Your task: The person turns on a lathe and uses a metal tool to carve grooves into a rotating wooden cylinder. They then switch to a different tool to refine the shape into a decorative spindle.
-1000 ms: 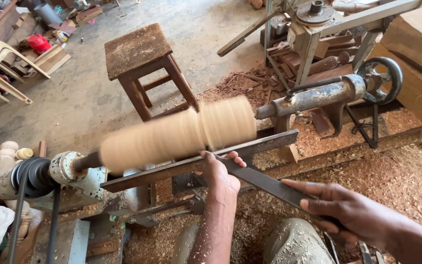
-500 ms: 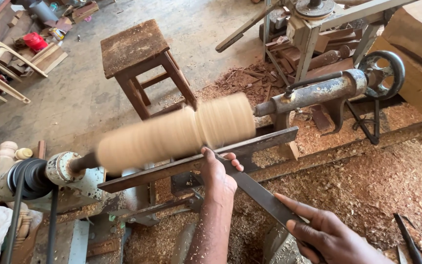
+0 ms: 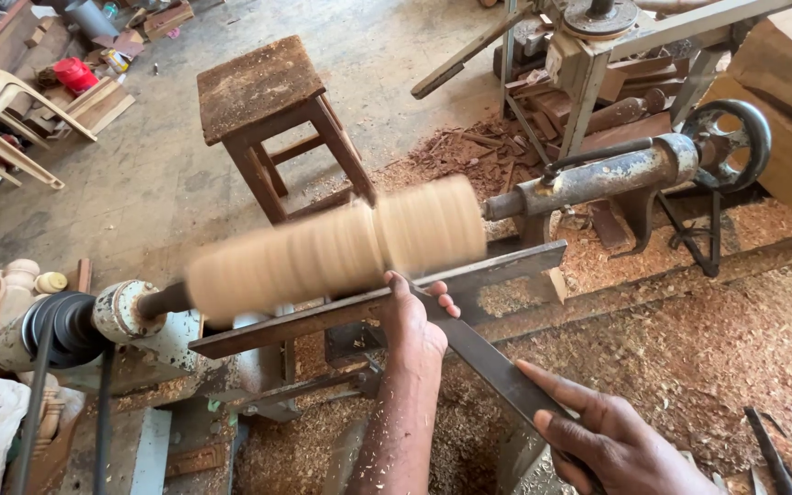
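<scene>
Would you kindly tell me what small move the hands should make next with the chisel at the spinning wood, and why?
Probably ease the chisel tip slightly leftward along the tool rest. The left hand pins the blade on the rest near the shallow groove in the spinning wood, the right hand grips the handle end, and the wood left of the groove looks narrower and uneven.

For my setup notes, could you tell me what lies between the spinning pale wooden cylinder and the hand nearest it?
In the head view, a long dark metal tool rest bar lies between the wooden cylinder and left hand.
</scene>
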